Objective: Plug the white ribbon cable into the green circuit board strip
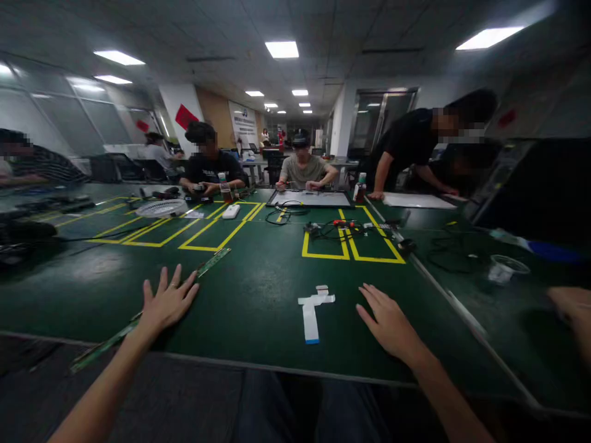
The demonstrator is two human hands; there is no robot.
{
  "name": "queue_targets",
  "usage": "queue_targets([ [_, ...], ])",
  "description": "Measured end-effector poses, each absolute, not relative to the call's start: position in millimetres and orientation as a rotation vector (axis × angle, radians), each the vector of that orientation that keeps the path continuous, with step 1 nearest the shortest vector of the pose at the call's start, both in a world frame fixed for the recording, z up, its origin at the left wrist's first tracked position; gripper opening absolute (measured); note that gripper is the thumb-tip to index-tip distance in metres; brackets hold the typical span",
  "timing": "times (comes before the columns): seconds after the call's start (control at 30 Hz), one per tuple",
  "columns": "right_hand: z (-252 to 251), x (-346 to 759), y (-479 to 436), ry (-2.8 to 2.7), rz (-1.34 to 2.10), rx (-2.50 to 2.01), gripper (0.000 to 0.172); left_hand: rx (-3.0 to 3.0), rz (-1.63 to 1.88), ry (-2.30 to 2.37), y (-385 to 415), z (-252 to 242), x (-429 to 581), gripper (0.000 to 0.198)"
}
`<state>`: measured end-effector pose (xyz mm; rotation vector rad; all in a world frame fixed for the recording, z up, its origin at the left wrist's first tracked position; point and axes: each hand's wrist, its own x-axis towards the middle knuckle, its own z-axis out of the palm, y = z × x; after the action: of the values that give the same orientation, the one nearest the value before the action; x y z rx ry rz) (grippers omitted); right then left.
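A long, narrow green circuit board (104, 349) lies slantwise across the left front of the green table, its near end sticking out past the table's edge. My left hand (168, 303) rests over its middle with fingers spread, covering that part; the far end shows beyond the fingertips. In front of me lies a white flat ribbon cable (310, 321) with a blue end, and smaller white pieces sit at its top. To the right of the cable, my right hand (390, 323) is stretched out low over the tabletop, fingers extended, holding nothing and apart from the cable.
Yellow tape rectangles (325, 256) mark the table. Beyond are a red-handled tool (344, 224) among black cables, a small white box (231, 211), a round white grille (161, 208) and bottles (225, 188). A clear cup (505, 269) and a co-worker's hand (575, 311) are at right. Several people work around.
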<state>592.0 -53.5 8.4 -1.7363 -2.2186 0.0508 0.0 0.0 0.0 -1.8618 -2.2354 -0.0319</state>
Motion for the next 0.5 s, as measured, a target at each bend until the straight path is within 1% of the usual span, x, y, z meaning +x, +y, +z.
queue_targets([
  [0.13, 9.3, 591.3, -54.4, -2.195, 0.065, -1.723, 0.065, -1.973, -0.013, -2.242, 6.3, -7.3, 9.7, 0.072],
  [0.33, 16.7, 589.1, -56.2, -2.205, 0.105, -1.771, 0.066, -2.034, -0.112, -2.312, 20.0, -16.4, 33.0, 0.091],
  [0.5, 18.2, 588.5, -56.5, -2.197, 0.129, -1.783, 0.067, -2.160, -0.147, -2.246, 29.5, -15.9, 53.4, 0.092],
])
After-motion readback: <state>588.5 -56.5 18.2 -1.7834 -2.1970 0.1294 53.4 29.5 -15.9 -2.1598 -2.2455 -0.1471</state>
